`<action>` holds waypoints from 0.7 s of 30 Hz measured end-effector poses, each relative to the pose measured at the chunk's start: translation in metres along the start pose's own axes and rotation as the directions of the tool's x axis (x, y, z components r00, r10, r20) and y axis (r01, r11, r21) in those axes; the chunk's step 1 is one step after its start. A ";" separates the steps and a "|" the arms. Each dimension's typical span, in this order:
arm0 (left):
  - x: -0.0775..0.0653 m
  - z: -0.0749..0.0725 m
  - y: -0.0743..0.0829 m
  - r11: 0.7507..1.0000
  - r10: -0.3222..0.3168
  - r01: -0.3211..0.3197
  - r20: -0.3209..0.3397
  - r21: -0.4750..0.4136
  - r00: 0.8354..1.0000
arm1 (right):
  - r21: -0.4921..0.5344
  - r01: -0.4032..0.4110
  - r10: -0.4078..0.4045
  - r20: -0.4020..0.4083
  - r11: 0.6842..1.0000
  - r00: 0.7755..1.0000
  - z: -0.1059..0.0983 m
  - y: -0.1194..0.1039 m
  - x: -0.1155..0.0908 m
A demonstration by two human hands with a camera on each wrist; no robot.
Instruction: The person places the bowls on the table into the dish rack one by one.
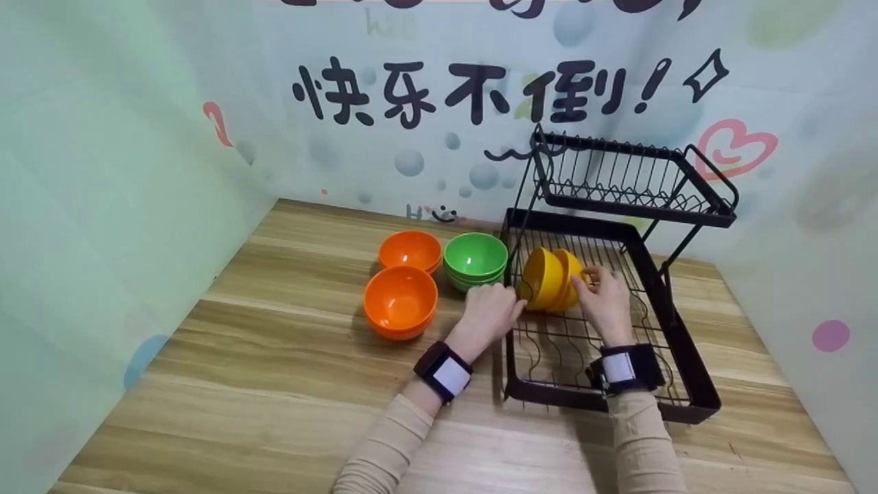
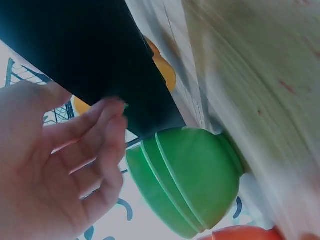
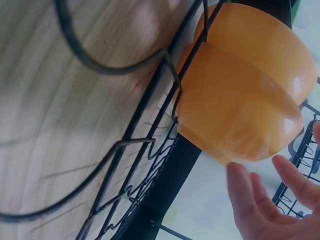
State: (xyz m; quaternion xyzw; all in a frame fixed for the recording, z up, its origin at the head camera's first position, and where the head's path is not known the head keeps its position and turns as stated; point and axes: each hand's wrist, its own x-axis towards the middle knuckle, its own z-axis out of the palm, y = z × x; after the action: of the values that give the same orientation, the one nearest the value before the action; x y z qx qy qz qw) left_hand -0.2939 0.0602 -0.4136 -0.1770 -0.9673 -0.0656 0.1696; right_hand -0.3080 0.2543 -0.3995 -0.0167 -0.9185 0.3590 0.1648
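Note:
Two yellow bowls (image 1: 540,280) stand tilted on their sides, nested against each other, on the lower tier of a black dish rack (image 1: 562,396). My right hand (image 1: 607,305) is at the foot of the right-hand bowl, its fingers spread; in the right wrist view the fingertips are at or very near the orange-looking bowl (image 3: 235,107), and contact cannot be told. My left hand (image 1: 485,314) is beside the rack's left rim, its fingers loosely bent and holding nothing in the left wrist view. Just beyond it stands a stack of green bowls (image 1: 475,255).
Two stacks of orange bowls, a front one (image 1: 400,300) and a rear one (image 1: 410,251), stand left of the green stack on the wooden table (image 1: 274,357). The rack's upper tier (image 1: 631,178) overhangs the back of the lower one. A printed curtain (image 1: 384,185) hangs behind.

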 end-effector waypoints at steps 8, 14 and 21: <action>0.015 0.004 -0.013 0.997 -0.022 0.046 -0.330 0.067 0.944 | -0.015 0.109 -0.110 -0.115 0.994 0.987 0.001 -0.002 -0.002; 0.019 0.015 -0.026 0.996 -0.043 0.066 -0.305 0.066 0.952 | -0.029 0.198 -0.200 -0.085 0.980 0.976 0.002 -0.002 -0.003; 0.018 0.026 -0.033 0.993 -0.070 0.089 -0.217 0.083 0.974 | -0.045 0.247 -0.249 -0.040 0.968 0.968 0.003 -0.001 -0.005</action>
State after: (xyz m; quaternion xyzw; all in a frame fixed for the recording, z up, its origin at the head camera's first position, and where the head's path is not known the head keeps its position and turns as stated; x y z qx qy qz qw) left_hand -0.3294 0.0402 -0.4343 -0.1220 -0.9518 -0.0462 0.2777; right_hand -0.3043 0.2509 -0.4019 0.0869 -0.9164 0.3170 0.2285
